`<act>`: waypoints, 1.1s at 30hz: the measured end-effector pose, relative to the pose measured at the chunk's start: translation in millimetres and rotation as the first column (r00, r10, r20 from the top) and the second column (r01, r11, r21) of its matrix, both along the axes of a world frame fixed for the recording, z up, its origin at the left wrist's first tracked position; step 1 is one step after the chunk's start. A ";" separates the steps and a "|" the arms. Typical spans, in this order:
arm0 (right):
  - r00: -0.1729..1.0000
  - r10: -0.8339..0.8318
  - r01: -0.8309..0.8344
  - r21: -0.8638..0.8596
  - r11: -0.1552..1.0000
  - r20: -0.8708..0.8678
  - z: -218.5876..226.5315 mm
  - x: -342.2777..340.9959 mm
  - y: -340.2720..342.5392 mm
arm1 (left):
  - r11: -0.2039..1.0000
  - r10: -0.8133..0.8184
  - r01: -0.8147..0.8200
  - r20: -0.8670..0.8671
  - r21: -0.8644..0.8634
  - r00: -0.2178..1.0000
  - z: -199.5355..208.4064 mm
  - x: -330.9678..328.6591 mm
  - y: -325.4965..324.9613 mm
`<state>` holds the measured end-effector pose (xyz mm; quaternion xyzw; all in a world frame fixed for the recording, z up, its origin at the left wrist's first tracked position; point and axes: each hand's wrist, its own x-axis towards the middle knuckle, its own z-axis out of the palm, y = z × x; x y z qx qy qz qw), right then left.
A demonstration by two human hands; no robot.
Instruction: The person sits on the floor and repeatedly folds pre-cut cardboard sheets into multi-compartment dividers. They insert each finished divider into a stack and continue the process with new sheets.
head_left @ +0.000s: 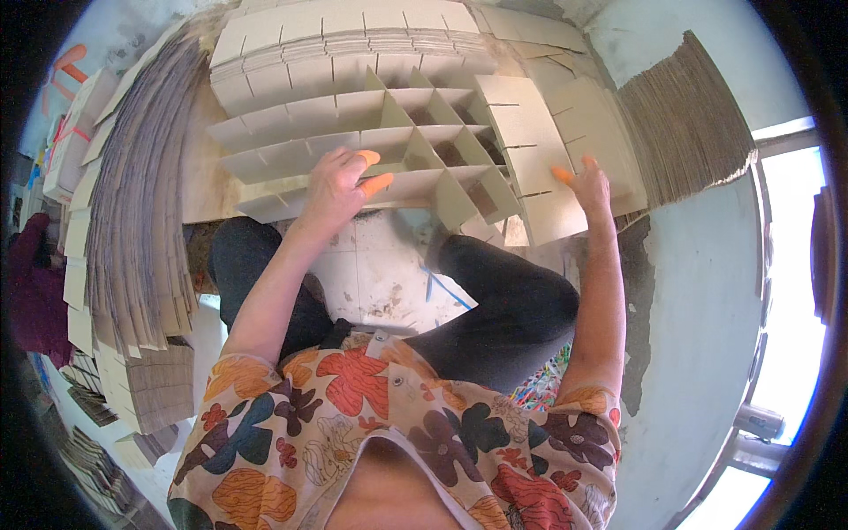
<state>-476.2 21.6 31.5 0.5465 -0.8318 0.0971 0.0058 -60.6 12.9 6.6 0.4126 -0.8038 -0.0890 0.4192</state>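
A partly assembled divider grid of slotted cardboard strips stands in front of me, with short strips crossing long ones at its right part. My left hand is over the nearest long strip, thumb and forefinger apart; orange finger covers sit on both. Just right of the grid lies a flat pale slotted strip. At its right edge is my right hand, also with orange covers on thumb and forefinger. These fingers are spread, the thumb at or close to the strip's surface.
Stacked slotted long strips lie at the far side. A tall row of cardboard sheets stands at left, another cardboard stack at right. More pale pieces lie beside my right hand. My bent legs are below the work surface.
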 end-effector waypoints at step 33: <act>0.624 0.606 -0.398 -0.466 0.790 0.494 94.3 192.9 -19.4 | 0.994 -0.002 -0.011 0.117 0.109 0.993 -24.4 47.9 5.0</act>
